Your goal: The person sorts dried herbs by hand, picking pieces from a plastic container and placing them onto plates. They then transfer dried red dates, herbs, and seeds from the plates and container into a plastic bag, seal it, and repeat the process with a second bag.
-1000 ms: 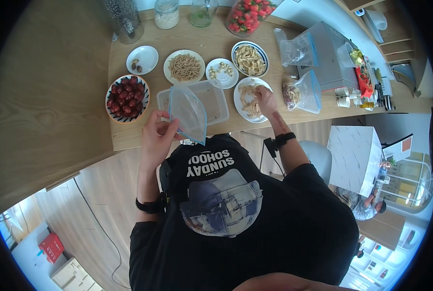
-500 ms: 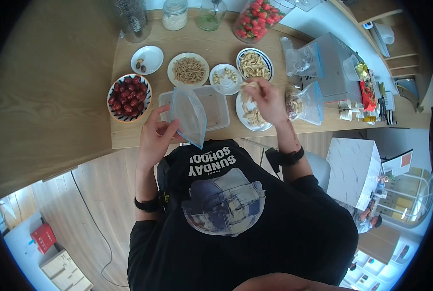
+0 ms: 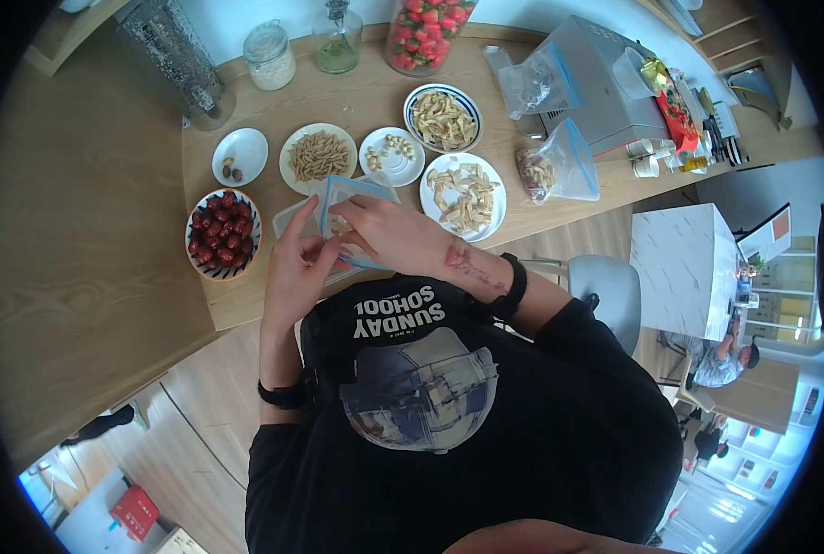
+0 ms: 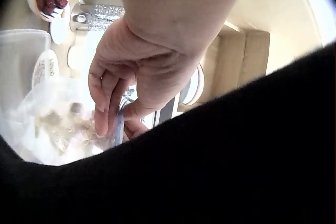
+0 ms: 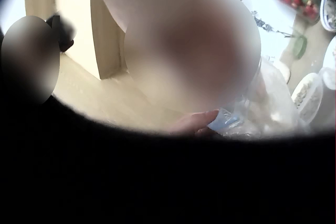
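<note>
My left hand (image 3: 294, 268) pinches the blue-edged rim of a clear zip bag (image 3: 384, 192) between thumb and fingers. My right hand (image 3: 389, 235) reaches across into the bag's mouth, fingers curled, with pale dried slices (image 3: 339, 224) showing between fingertips and thumb. More pale pieces (image 4: 63, 129) show blurred through the bag in the left wrist view. Beneath the bag stands a clear plastic tub (image 3: 287, 220), mostly hidden. To the right of my hands, a white plate (image 3: 427, 214) holds dried slices. In the right wrist view, my right hand (image 5: 191, 45) is blurred out.
Behind stand a plate of brown sticks (image 3: 319, 155), a plate of small pale pieces (image 3: 389, 166) and a striped bowl of slices (image 3: 444, 118). Red dates (image 3: 222, 235) fill a bowl on the left. A filled bag (image 3: 559, 166) lies right; a strawberry jar (image 3: 426, 37) stands at the back.
My right hand has lifted dried slices from the white plate and moved left to the bag's mouth. My left hand keeps its pinch on the bag. The head view has turned somewhat.
</note>
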A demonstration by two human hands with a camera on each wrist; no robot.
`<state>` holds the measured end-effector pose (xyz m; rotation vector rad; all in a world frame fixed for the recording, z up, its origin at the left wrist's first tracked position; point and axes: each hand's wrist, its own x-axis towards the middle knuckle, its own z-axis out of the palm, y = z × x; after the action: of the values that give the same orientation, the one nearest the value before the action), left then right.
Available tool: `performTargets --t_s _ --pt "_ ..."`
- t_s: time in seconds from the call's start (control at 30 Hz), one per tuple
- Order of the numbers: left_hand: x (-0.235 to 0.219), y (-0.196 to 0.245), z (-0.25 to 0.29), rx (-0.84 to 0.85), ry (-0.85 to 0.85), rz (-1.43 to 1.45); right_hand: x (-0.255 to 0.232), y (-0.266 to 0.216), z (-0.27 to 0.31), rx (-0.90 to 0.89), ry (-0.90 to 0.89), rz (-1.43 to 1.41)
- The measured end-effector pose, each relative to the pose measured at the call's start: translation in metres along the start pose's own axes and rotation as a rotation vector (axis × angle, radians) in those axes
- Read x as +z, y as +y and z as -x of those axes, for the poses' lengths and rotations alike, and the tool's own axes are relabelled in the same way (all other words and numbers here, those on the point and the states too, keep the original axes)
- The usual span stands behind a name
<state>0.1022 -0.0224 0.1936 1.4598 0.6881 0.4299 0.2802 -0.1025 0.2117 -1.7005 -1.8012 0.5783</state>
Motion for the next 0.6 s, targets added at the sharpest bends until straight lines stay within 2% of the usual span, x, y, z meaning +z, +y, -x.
performTargets --t_s 0.07,0.13,0.17,0.23,0.3,0.33,0.37,0.43,0.47,0.5,0.57,0.6 --pt "0.0 -0.002 -0.003 0.01 -0.008 0.018 -0.008 -0.006 0.0 -0.002 0.0 0.0" --pt "-0.001 -0.002 -0.002 0.014 -0.011 0.039 -0.023 -0.007 0.002 -0.111 -0.039 -0.073" --pt "-0.003 0.0 0.0 -0.01 -0.006 0.05 -0.028 -0.001 0.005 -0.107 -0.043 -0.077" --pt "-0.007 0.0 0.002 -0.036 0.004 0.064 -0.043 0.015 0.01 -0.076 0.192 -0.149" --pt "-0.013 -0.003 0.007 -0.011 0.01 0.059 -0.051 0.048 0.02 0.156 0.276 -0.191" --pt "-0.016 -0.003 0.01 -0.016 0.017 0.063 -0.047 0.079 0.026 0.261 0.327 -0.162" --pt "-0.018 -0.003 0.013 0.004 0.017 0.058 -0.046 0.109 0.034 0.28 0.34 0.043" --pt "-0.024 -0.005 0.019 0.025 0.03 0.059 -0.028 0.18 0.061 0.444 0.262 0.215" --pt "-0.028 -0.006 0.022 0.007 -0.006 0.028 -0.023 0.196 0.067 0.498 0.201 0.305" --pt "-0.03 -0.006 0.025 -0.011 -0.041 -0.002 -0.02 0.196 0.065 0.488 0.19 0.305" --pt "-0.029 -0.003 0.031 -0.02 -0.043 0.016 -0.012 0.196 0.066 0.573 0.043 0.417" --pt "-0.028 -0.002 0.032 -0.023 -0.058 0.027 -0.006 0.199 0.067 0.566 0.039 0.416"
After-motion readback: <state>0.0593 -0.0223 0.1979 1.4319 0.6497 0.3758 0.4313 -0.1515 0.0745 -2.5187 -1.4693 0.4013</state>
